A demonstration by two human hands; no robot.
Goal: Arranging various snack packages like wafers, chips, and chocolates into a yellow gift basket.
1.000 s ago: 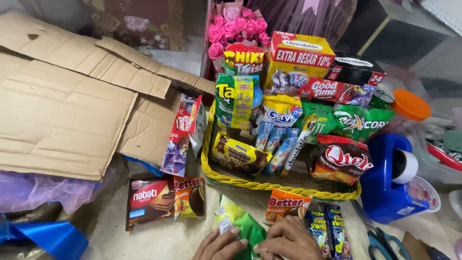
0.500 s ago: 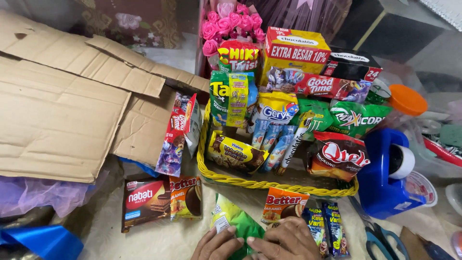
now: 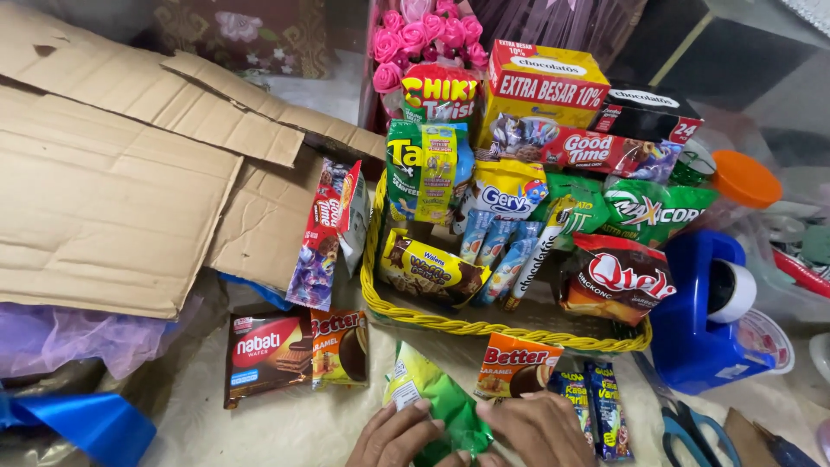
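At the bottom edge both of my hands close on a green snack packet point(image 3: 432, 400) that lies on the pale cloth. My left hand point(image 3: 399, 437) grips its lower left part and my right hand point(image 3: 532, 430) grips its right side. Just beyond them stands a yellow woven basket point(image 3: 432, 322) packed with upright snack packets and boxes, with pink artificial roses point(image 3: 424, 35) behind it. An orange caramel biscuit packet point(image 3: 516, 367) lies by my right hand.
Flattened cardboard point(image 3: 112, 190) covers the left. A red wafer packet point(image 3: 264, 355) and another orange biscuit packet point(image 3: 339, 346) lie front left. A blue tape dispenser point(image 3: 705, 320), scissors point(image 3: 687, 428) and an orange-lidded jar point(image 3: 739, 177) are at the right. Blue ribbon point(image 3: 78, 424) sits bottom left.
The view has shifted slightly, so the basket sits a little lower and more to the left. My hands have stayed on the green packet, working it closer together.
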